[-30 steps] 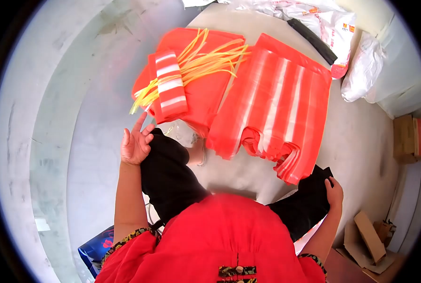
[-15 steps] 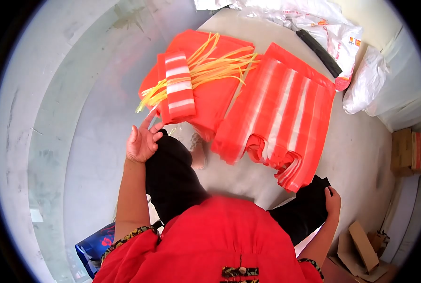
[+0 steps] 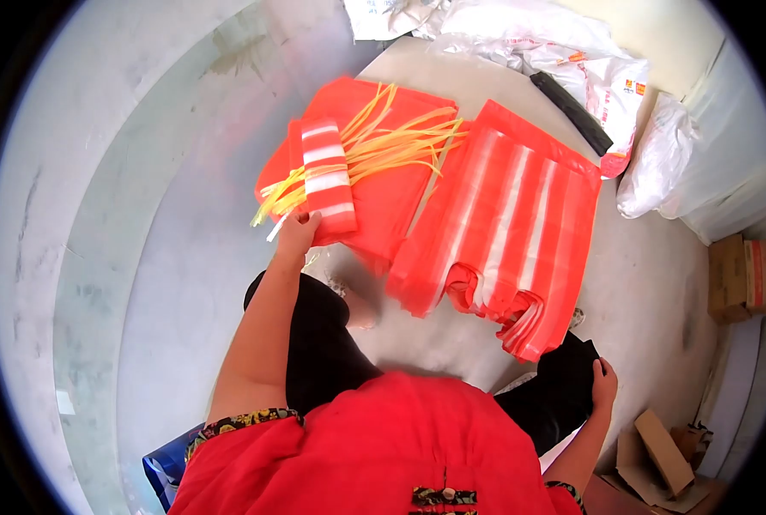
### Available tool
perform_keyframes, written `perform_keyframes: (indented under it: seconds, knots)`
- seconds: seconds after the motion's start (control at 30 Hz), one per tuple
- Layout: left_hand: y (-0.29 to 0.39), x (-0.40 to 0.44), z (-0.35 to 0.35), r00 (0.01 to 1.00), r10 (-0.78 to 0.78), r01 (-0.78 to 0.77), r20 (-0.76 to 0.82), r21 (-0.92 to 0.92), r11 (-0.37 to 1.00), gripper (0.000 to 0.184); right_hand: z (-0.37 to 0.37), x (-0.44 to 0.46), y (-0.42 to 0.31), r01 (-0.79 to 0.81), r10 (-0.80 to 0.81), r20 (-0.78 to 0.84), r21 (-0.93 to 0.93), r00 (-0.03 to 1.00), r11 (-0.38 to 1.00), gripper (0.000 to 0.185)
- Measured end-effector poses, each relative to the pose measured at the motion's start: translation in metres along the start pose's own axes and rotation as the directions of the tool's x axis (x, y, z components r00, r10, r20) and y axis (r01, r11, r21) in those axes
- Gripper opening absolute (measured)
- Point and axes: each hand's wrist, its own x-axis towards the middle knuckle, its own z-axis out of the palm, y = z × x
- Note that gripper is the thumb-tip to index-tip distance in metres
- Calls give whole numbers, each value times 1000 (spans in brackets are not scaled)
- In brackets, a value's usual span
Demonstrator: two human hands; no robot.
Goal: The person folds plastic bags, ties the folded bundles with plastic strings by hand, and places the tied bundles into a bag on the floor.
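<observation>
My left hand (image 3: 299, 235) is closed at the lower left corner of a folded red-and-white striped plastic bag bundle (image 3: 328, 178), its fingertips partly hidden. Yellow plastic strips (image 3: 391, 137) run under that bundle and fan out to the right. Both lie on a flat stack of red plastic bags (image 3: 383, 202). To the right is a larger stack of striped plastic bags (image 3: 507, 206), with a cut-out, crumpled lower edge. At my knee, my right hand (image 3: 604, 386) is closed on the black trouser leg (image 3: 563, 382), with most fingers hidden.
White printed sacks (image 3: 580, 69) and a dark bar (image 3: 572, 112) lie at the back right, near a white plastic bag (image 3: 657, 159). Cardboard boxes (image 3: 730, 279) stand at the right, with opened cardboard (image 3: 657, 459) below. A blue bag (image 3: 166, 463) is at lower left.
My left hand has moved up and right from beside the folded bundle and closed at its corner. The right hand stays at the knee. The view has shifted slightly.
</observation>
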Motion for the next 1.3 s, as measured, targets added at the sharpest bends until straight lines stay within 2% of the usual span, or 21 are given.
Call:
perform_keyframes:
  seconds: [0.03, 0.17, 0.27, 0.37, 0.47, 0.57, 0.6, 0.73, 0.87, 0.97, 1.07, 1.17, 1.2, 1.23, 1.3]
  knots:
    - [-2, 4, 5, 998, 34, -33, -46, 15, 999, 40, 1, -1, 2, -7, 7, -12, 8, 1000, 1000, 52]
    - [17, -1, 4, 994, 12, -14, 104, 18, 1000, 39, 0, -6, -1, -16, 17, -47, 7, 999, 1000, 51]
    - [15, 7, 6, 979, -119, 149, 168, -176, 973, 35, 1, -3, 0, -13, 14, -39, 22, 999, 1000, 51]
    - [18, 18, 4, 903, -274, 393, 331, -379, 838, 25, 2, 0, 3, -7, 7, -38, 13, 999, 1000, 51]
    - [34, 13, -3, 874, -322, 459, 363, -406, 790, 19, 5, 1, 10, 5, -4, -47, 18, 999, 1000, 51]
    - [47, 8, -2, 904, -285, 425, 317, -603, 675, 21, 6, 0, 9, 6, -4, -59, 37, 998, 999, 51]
    - [50, 10, -8, 919, -284, 393, 273, -600, 697, 27, 6, 0, 8, 0, 2, -60, 37, 998, 999, 50]
    - [69, 17, -15, 928, -165, 369, 335, -748, 552, 39, 8, 0, 4, -6, 8, -72, 27, 997, 1000, 50]
    - [88, 30, -17, 943, -111, 317, 312, -751, 579, 33, 12, 0, 2, -15, 19, -124, 27, 992, 1000, 50]
    - [96, 46, -16, 946, -54, 292, 320, -763, 577, 31, 11, -4, -13, -84, 86, -154, 23, 984, 996, 48]
    - [118, 55, -9, 952, 37, 244, 304, -826, 508, 28, 24, 6, -2, 128, -90, -382, 74, 920, 989, 43]
    - [160, 51, -3, 946, 105, 212, 306, -833, 512, 26, 30, 6, -36, 232, -91, -415, 303, 905, 924, 41]
    - [173, 49, 0, 954, 71, 220, 292, -839, 497, 28, 36, 4, -56, 278, -100, -351, 507, 931, 816, 39]
    - [189, 33, 5, 960, 104, 170, 259, -837, 520, 29, 32, -9, -96, 324, -170, -311, 557, 935, 765, 36]
    - [223, -15, 18, 964, 172, 74, 204, -823, 563, 32, 34, -27, -155, 279, -265, -127, 676, 956, 682, 26]
